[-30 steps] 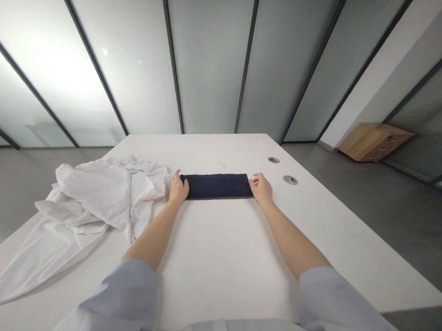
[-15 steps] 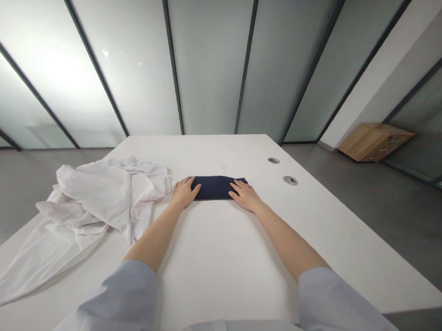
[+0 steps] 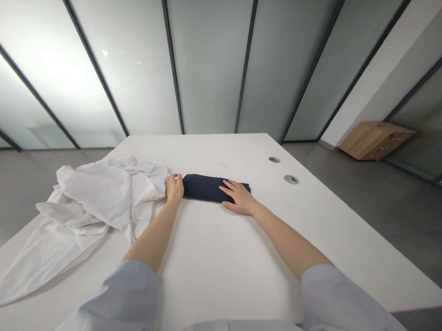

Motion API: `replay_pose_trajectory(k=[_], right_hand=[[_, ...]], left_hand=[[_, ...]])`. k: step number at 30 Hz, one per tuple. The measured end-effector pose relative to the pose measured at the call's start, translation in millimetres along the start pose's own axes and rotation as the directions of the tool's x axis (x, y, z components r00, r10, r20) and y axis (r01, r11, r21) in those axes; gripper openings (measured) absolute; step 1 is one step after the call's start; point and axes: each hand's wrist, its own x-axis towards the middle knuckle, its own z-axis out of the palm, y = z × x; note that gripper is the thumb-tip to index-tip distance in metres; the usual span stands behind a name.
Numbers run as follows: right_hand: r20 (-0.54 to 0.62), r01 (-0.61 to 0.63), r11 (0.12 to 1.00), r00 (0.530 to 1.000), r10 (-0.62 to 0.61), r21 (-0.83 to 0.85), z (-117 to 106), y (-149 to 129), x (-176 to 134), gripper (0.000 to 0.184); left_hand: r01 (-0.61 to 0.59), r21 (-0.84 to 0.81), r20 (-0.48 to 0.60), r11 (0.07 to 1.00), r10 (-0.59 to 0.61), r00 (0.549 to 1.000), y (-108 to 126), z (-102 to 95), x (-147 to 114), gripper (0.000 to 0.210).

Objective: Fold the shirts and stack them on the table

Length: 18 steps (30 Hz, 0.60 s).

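A folded navy cloth lies as a flat, narrow strip across the white table. At its left end is my left hand, fingers bent and held close together around the edge; the fingertips are partly hidden. My right hand rests palm down over the right part of the strip, its fingers spread and pressing on the fabric. A crumpled white cloth garment lies on the table just left of my left hand, close to it.
Two round cable grommets are set into the table's right side. Beyond the far edge stands a frosted glass partition with dark frames. A wooden cabinet stands on the grey floor at the right.
My left hand has slid left off the top of the navy cloth to its end, with the fingers now bent. My right hand has shifted slightly left, uncovering the cloth's right end.
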Motion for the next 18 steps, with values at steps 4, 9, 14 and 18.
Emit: replay_pose_trajectory(k=[4, 9, 14, 18], right_hand=[[0.073, -0.074, 0.997, 0.995, 0.074, 0.0, 10.7, 0.2, 4.8, 0.06], [-0.01, -0.302, 0.953, 0.953, 0.301, -0.028, 16.1, 33.3, 5.4, 0.062], [-0.108, -0.579, 0.811, 0.815, 0.57, -0.085, 8.3, 92.5, -8.5, 0.062], [-0.123, -0.72, 0.681, 0.694, 0.71, -0.135, -10.0, 130.1, -27.2, 0.059]], left_hand=[[0.008, -0.007, 0.002, 1.0, -0.008, 1.0, -2.7, 1.4, 1.1, 0.038], [-0.018, 0.006, 0.018, 1.0, 0.018, 1.0, -6.7, 2.4, 2.3, 0.038], [-0.028, 0.016, 0.017, 0.999, 0.028, 0.999, -8.1, 5.2, 0.8, 0.042], [-0.047, 0.056, 0.059, 0.997, 0.043, 0.997, -7.8, 6.3, -1.0, 0.04]])
